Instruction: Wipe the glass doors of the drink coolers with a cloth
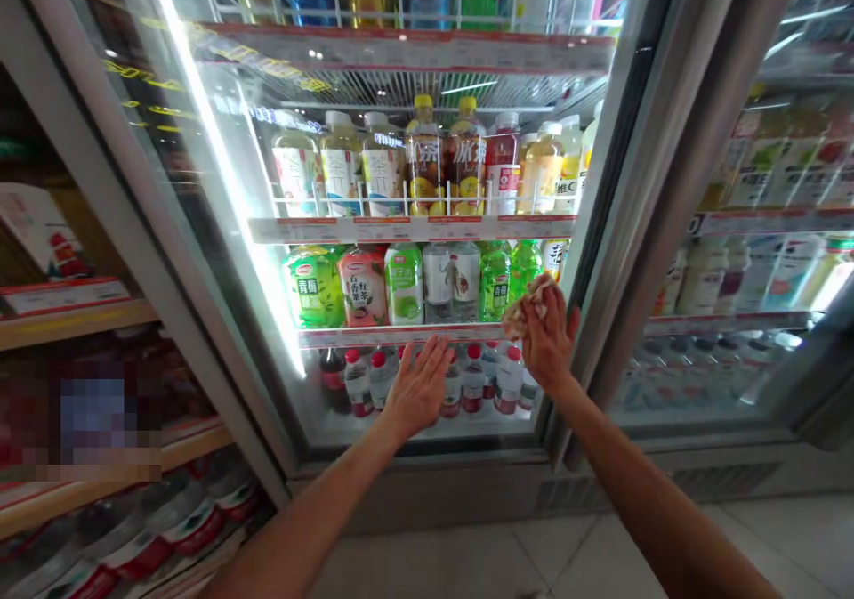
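Observation:
A tall glass door (427,421) of a lit drinks fridge stands in front of me, with rows of bottles behind it. My right hand (551,336) presses a crumpled, pale patterned cloth (530,305) against the glass near the door's right side, fingers closed over it. Lower and left of it, my left hand (419,385) lies flat at the glass with its fingers stretched out and nothing in them. Behind the hands are green tea bottles (497,279) on one shelf and small red-capped bottles (472,376) on the bottom level.
A metal door frame (604,296) runs along the right, with a second drinks fridge (734,252) beyond it. On the left, wooden shelves (80,319) hold packages and large bottles (160,510). A vent grille (721,481) and tiled floor (480,563) lie below.

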`<action>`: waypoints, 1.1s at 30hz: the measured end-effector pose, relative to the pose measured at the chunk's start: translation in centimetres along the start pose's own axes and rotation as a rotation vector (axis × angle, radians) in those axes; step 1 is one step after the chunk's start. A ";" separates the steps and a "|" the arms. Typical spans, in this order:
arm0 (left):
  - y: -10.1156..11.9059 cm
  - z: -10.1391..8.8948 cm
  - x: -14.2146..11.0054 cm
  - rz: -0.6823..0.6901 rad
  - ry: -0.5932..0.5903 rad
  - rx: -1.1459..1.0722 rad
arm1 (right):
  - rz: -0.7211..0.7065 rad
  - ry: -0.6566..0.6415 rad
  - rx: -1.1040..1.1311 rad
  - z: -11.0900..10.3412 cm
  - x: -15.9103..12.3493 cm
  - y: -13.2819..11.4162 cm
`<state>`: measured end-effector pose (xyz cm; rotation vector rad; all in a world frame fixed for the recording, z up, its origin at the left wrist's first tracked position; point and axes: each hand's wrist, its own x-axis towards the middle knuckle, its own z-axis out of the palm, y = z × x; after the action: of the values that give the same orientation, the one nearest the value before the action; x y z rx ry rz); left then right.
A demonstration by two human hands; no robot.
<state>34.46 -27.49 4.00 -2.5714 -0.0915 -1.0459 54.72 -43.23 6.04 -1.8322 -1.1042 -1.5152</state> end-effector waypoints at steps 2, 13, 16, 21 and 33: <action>-0.6 -0.4 -0.6 -0.019 0.006 0.014 | 0.023 0.037 0.012 0.6 1.7 -1.4; -7.3 -3.3 -8.1 -0.290 -0.117 0.111 | -0.354 -0.131 0.260 2.2 7.0 -12.6; -9.4 -4.5 -9.2 -0.423 -0.094 0.141 | -0.365 -0.087 0.306 3.2 8.4 -17.6; -12.7 -6.8 -12.0 -0.526 -0.102 0.153 | -0.801 -0.210 0.371 4.6 4.3 -23.8; -16.8 -8.7 -16.4 -0.631 -0.043 0.165 | -0.846 -0.124 0.431 6.7 8.2 -32.7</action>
<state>13.54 -13.67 3.61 -2.4570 -1.0077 -1.1187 31.36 -18.18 8.83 -1.2110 -2.2469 -1.3926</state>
